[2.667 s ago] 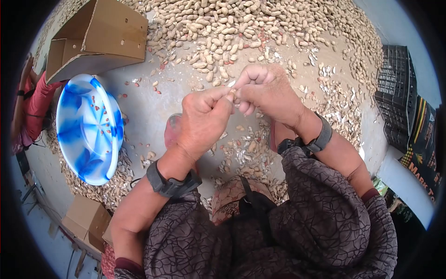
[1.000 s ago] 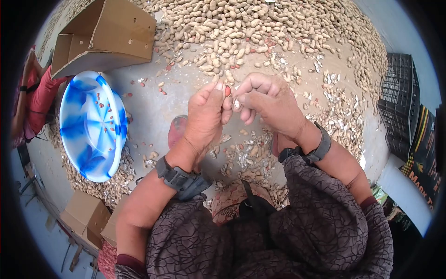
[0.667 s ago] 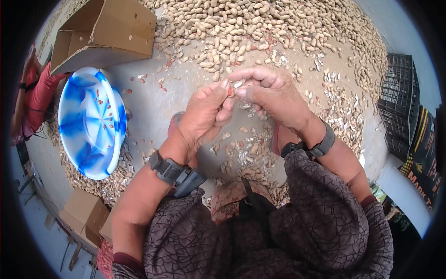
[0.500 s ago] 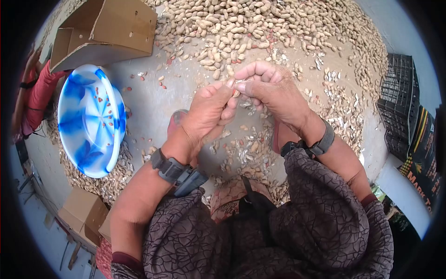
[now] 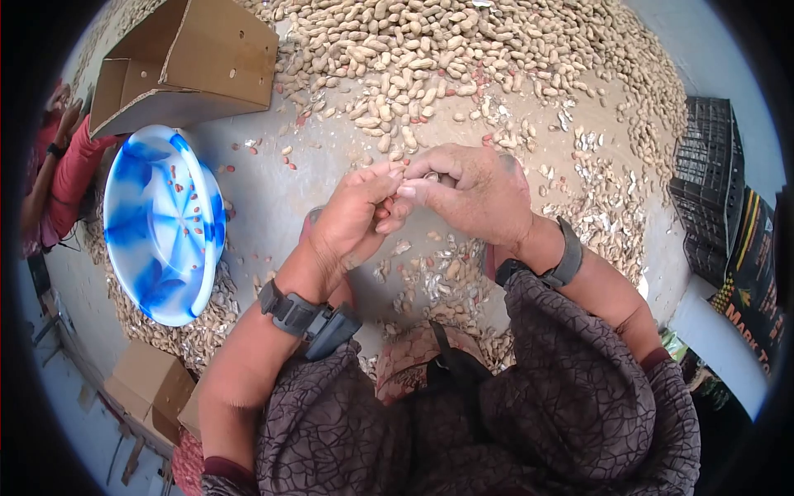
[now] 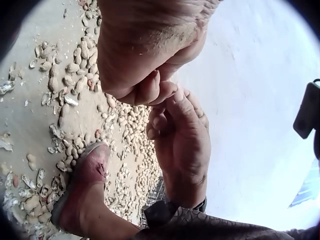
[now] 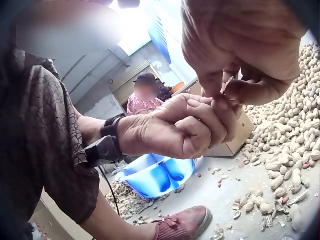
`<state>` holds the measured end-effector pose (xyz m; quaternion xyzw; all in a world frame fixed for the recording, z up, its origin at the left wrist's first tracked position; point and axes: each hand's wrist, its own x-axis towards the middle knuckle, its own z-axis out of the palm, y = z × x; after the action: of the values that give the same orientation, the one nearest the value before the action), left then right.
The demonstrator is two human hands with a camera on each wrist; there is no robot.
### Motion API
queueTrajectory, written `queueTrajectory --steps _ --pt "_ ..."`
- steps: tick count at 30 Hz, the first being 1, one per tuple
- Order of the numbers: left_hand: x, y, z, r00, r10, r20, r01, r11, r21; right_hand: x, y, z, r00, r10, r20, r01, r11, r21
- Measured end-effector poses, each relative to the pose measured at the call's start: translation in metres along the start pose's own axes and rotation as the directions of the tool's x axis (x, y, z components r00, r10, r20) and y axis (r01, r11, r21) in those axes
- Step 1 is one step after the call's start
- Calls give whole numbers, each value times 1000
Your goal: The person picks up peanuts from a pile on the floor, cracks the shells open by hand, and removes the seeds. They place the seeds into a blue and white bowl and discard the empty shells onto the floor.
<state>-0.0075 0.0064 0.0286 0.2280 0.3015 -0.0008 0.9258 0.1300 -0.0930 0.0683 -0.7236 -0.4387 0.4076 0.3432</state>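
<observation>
Some red kernels [image 5: 382, 214], left hand [image 5: 351, 217]; pale shell [image 7: 229, 83], right hand [image 5: 481, 192].

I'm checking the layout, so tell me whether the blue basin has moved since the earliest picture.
No. Judged against the large box in the head view, the basin sits in the same spot beside it.

Grey floor [image 5: 258, 186] beside pale wall [image 5: 703, 58]

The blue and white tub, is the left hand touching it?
Apart. The head view shows grey floor between the left hand and the tub.
</observation>
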Motion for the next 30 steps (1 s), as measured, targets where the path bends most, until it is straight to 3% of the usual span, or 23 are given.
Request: queueTrajectory --steps 1,8,10,11,13,14,16,17,19,20,22,26,28,30 --pt "0 0 -2 1000 -18 1 18 999 -49 0 7 5 980 -194 -48 191 979 -73" --pt "-2 0 -5 997 -69 -35 70 998 12 2 20 13 918 -395 -44 381 907 -180" --pt "-3 1 -10 993 -81 -80 93 984 154 -1 15 12 887 -459 51 457 856 -241" --pt "-2 1 -17 994 -80 -79 91 984 155 -1 16 12 886 -460 50 458 856 -242" --pt "-4 3 -30 993 -34 -115 64 960 274 -4 19 10 863 -389 322 436 896 -86" --pt "-5 2 -34 993 -34 -116 65 960 272 -4 20 9 863 -388 323 435 896 -86" --pt "-11 7 -30 964 -17 -266 74 975 207 -2 21 6 827 -172 535 366 888 -280" --pt "-12 8 -31 964 -17 -265 74 976 207 1 27 7 827 -171 535 366 887 -281" --pt "-12 10 -32 976 -3 -217 47 979 200 14 46 12 945 -197 262 272 918 -289" --pt "-13 12 -31 976 0 -217 44 979 198 20 52 11 944 -198 264 273 917 -291" --pt "-14 14 -29 977 2 -212 41 979 200 28 65 9 989 -65 131 121 870 -478" --pt "-17 12 -34 991 -16 -134 33 991 130 41 86 14 980 -141 140 196 785 -587" --pt "-20 13 -30 985 -14 -171 33 993 111 56 85 19 947 -124 296 300 666 -683" --pt "-23 13 -35 987 -7 -161 22 996 90 72 111 28 929 -190 319 365 625 -690"
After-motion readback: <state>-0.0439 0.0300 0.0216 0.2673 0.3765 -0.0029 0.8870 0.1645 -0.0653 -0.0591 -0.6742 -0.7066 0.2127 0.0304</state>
